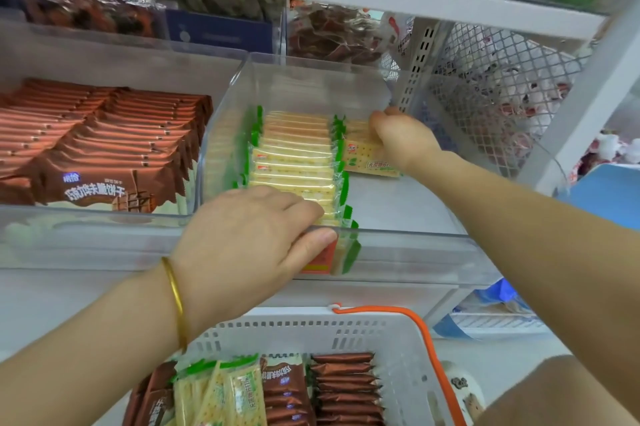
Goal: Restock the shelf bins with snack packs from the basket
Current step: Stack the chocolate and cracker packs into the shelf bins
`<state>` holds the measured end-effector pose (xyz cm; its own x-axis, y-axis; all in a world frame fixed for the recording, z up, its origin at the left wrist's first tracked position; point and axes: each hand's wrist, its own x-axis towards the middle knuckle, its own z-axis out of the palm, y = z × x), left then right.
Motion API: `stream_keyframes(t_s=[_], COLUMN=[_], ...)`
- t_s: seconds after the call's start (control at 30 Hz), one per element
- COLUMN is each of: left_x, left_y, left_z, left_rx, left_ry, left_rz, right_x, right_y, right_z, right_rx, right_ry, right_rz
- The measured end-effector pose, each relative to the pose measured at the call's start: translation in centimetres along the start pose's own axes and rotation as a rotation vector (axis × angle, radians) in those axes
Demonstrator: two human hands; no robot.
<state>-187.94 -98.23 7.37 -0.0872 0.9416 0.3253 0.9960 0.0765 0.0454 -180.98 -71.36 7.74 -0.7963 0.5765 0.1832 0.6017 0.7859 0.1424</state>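
A slim gold bangle (176, 301) circles the bare left wrist.

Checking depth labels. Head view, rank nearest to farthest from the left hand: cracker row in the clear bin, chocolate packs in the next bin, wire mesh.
1. Cracker row: under the left hand fingers, in the clear bin.
2. Chocolate packs: neighbouring bin, to the left.
3. Wire mesh: far right, further back.

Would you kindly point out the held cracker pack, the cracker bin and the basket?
cracker pack (366, 159): head view, its printed face.
cracker bin (415, 252): head view, front wall.
basket (277, 339): head view, back wall.
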Motion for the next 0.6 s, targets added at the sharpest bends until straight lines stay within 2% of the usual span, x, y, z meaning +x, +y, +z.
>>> stream_keyframes(t_s=[0.23, 0.33, 0.4, 0.47, 0.5, 0.6], left_x=[-0.1, -1.0, -2.2, -3.8, -4.7, -7.7], left_y=[-0.3, 0.0, 0.7, 1.3, 1.4, 0.8], left_z=[0.3, -0.5, -1.8, -2.6, -2.5, -0.3], left_rx=[0.013, 0.021, 0.077, 0.105, 0.107, 0.181], left_ry=[0.070, 0.210, 0.300, 0.255, 0.164, -0.246], left_rz=[0.020, 0.094, 0.165, 0.208, 0.224, 0.246], right_x=[-2.4, -7.8, -12.7, -16.5, -17.6, -18.4], right_y=[-0.4, -1.8, -3.3, -5.3, -6.6, -11.8], right_z=[-3.8, -7.5, -9.7, -10.1, -9.1, -1.7], right_rx=[0.082, 0.226, 0.410, 0.628, 0.669, 0.432], right_ry=[0.021, 0.152, 0.139, -0.072, -0.217, -0.569], right_rz=[0.080, 0.042, -0.013, -0.098, -0.140, -0.305])
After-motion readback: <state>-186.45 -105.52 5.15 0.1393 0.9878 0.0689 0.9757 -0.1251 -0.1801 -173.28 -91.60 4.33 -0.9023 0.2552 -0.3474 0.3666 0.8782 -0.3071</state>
